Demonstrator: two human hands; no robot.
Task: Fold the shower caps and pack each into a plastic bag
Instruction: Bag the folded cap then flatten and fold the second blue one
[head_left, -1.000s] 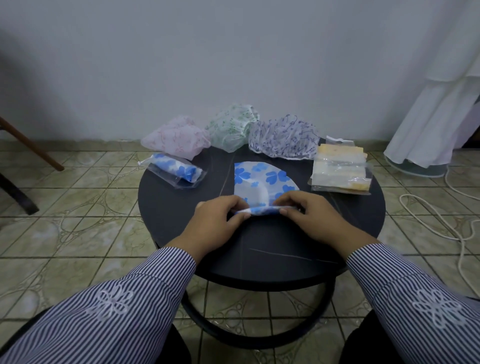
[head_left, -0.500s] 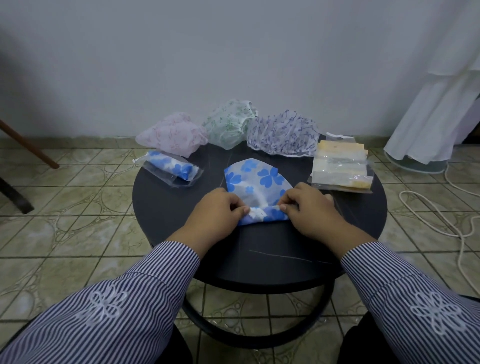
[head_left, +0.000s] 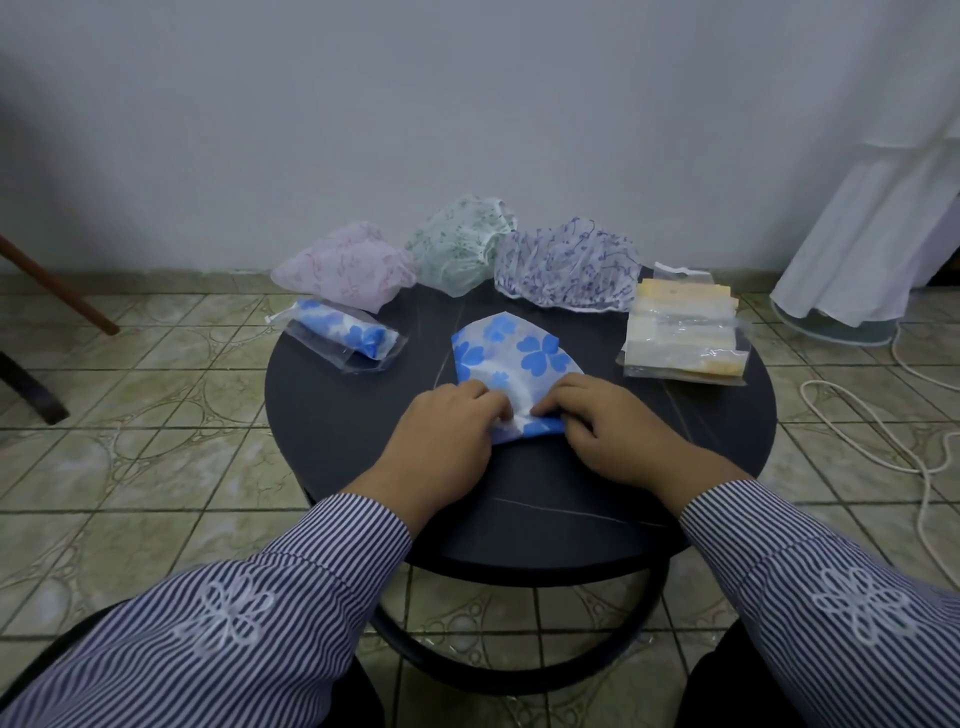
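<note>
1. Round dark surface (head_left: 332, 415) on a tiled floor, plain pale wall behind; person seated, striped sleeves in the foreground.
2. Blue-flower shower cap (head_left: 511, 353) lies mid-surface, flattened to a wedge, near edge rolled or folded up under the fingers.
3. Left hand (head_left: 447, 431) and right hand (head_left: 608, 421) both press down on that near fold, fingertips pinched closed on the cap's edge, one at each end, hands almost touching.
4. Handling, my read: thin plastic film, very light, limp, slippery; it will likely spring open unless held flat. Best hold is at the two ends of the fold, pinned against the surface.
5. Packed cap (head_left: 340, 335) already in a clear bag, left of centre.
6. Three loose caps along the far edge, not yet folded: pink cap (head_left: 348, 267), green cap (head_left: 460, 241), purple cap (head_left: 569, 265).
7. Stack of plastic bags (head_left: 680, 338) at the right, well clear of the hands.
8. Stage: one done, second mid-fold, three waiting.
</note>
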